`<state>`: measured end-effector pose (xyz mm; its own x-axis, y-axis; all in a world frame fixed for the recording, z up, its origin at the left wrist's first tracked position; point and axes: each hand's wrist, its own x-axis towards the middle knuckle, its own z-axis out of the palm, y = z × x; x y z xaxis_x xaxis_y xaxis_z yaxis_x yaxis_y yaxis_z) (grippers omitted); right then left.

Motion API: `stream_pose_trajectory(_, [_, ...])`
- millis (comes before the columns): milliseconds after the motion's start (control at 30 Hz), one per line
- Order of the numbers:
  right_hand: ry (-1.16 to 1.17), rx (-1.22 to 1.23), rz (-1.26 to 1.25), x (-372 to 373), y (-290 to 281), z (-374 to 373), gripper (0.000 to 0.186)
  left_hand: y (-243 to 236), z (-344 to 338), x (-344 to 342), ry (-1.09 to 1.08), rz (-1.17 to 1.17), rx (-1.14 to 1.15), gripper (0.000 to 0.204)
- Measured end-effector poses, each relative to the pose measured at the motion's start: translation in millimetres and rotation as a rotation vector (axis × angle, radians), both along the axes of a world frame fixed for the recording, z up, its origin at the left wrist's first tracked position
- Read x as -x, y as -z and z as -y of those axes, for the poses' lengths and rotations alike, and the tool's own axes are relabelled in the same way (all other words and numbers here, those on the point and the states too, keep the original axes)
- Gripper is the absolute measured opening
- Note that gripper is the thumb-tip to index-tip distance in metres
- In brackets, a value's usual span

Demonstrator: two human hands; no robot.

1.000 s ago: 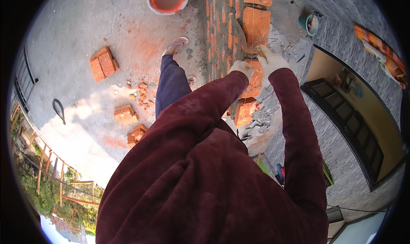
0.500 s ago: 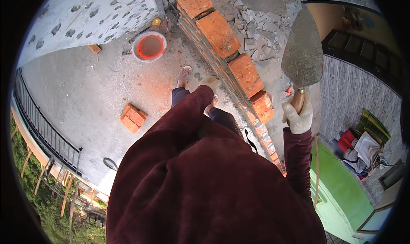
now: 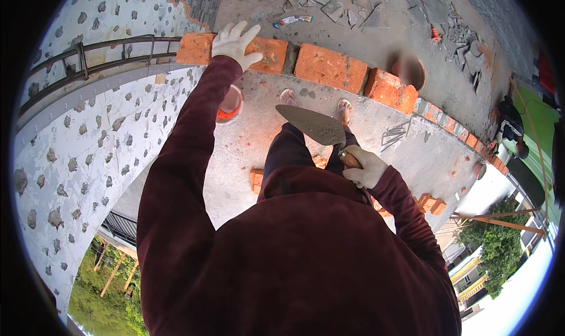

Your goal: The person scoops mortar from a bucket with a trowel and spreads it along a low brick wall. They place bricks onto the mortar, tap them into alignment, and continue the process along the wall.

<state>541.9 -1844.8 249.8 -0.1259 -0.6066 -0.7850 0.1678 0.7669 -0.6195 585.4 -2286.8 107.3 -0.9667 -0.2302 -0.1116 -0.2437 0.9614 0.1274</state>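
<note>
My left hand (image 3: 235, 43), in a white work glove, lies with fingers spread on top of the brick row. It rests where the far-left brick (image 3: 193, 49) meets the brick beside it (image 3: 271, 55), hiding the joint between them. Grey mortar (image 3: 291, 58) fills the gap before a longer stretch of orange brick (image 3: 329, 67), and another brick (image 3: 391, 92) sits further right along the wall. Low in front of my body, my gloved right hand (image 3: 366, 168) is closed round the wooden handle of a trowel (image 3: 312, 124). Its blade points left, and I see no mortar heap on it.
A bucket with an orange inside (image 3: 230, 103) stands on my side of the wall, below my left arm. Past the wall lie broken tile pieces (image 3: 376, 12) and a blurred round container (image 3: 408, 70). Loose bricks (image 3: 432, 203) and thin metal rods (image 3: 395, 135) are on the floor.
The view has swung round, so the wall now runs across in front of me. My left hand has appeared on the bricks. The trowel has come from far right down before my body.
</note>
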Motion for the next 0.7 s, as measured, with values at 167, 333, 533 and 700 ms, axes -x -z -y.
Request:
stream_pose_trajectory(167, [-0.054, -0.132, 0.235, -24.0, 113.6, 71.2, 0.045, 9.9, -2.2, 48.6, 0.117, 0.434, -0.054, 0.093])
stream_pose_trajectory(333, [-0.183, -0.063, 0.241, -17.7, 188.1, 118.7, 0.042, 21.3, -3.4, 40.9, 0.083, 0.406, -0.018, 0.093])
stream_pose_trajectory(533, [-0.634, 0.072, -0.296, 19.4, 204.4, 147.7, 0.044, 30.6, -2.8, 34.9, 0.079, 0.320, 0.045, 0.088])
stream_pose_trajectory(700, [-0.484, 0.055, -0.391, 24.8, 190.4, 153.3, 0.045, 33.1, -2.1, 33.6, 0.064, 0.277, 0.027, 0.088])
